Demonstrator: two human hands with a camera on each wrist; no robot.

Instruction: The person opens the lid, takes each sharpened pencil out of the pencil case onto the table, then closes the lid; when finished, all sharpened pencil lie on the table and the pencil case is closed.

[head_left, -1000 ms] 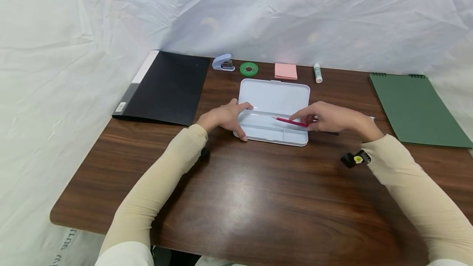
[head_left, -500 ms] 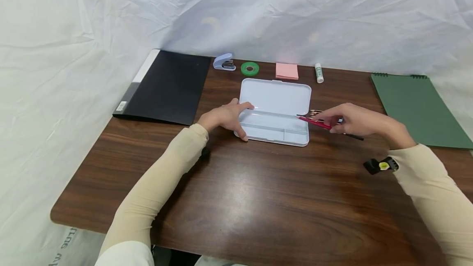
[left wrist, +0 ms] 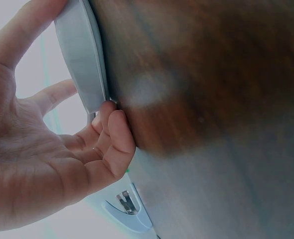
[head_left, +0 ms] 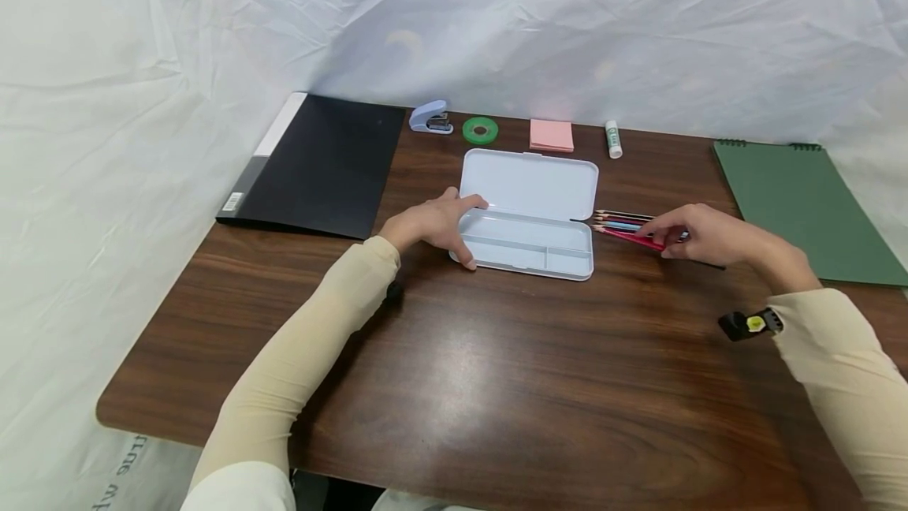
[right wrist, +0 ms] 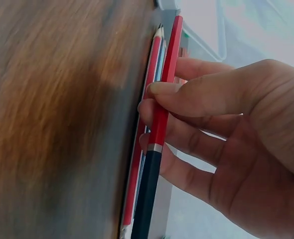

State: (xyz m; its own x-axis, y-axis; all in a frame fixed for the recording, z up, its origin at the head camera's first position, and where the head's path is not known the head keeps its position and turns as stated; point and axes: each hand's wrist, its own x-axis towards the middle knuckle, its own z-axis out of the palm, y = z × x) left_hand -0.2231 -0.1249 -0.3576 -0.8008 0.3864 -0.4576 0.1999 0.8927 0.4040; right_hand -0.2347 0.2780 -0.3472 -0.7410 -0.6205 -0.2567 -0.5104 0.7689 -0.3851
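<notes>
A pale open pencil case (head_left: 504, 225) lies mid-table, its lid tipped back and its trays bare. At its left end my left hand (head_left: 443, 223) grips it, thumb on the front corner and index finger reaching over the inner edge; in the left wrist view the other fingers curl at the case's corner. Right of the case, my right hand (head_left: 698, 231) pinches a red pencil with a black end and silver band (right wrist: 173, 45) between thumb and fingers. Several other pencils (head_left: 620, 219) lie close beside it, points towards the case; a red pencil (right wrist: 132, 194) is among them.
Along the back stand a light blue stapler (head_left: 430, 118), a green tape roll (head_left: 468, 131), pink sticky notes (head_left: 551, 135) and a glue stick (head_left: 613, 140). A black folder (head_left: 326, 172) lies left, a green spiral notebook (head_left: 816, 211) right, on the brown table (head_left: 454, 385).
My right hand has moved right, away from over the pencil case, with the pencil in its pinch, and is now beside the other pencils. The left hand has stayed on the case.
</notes>
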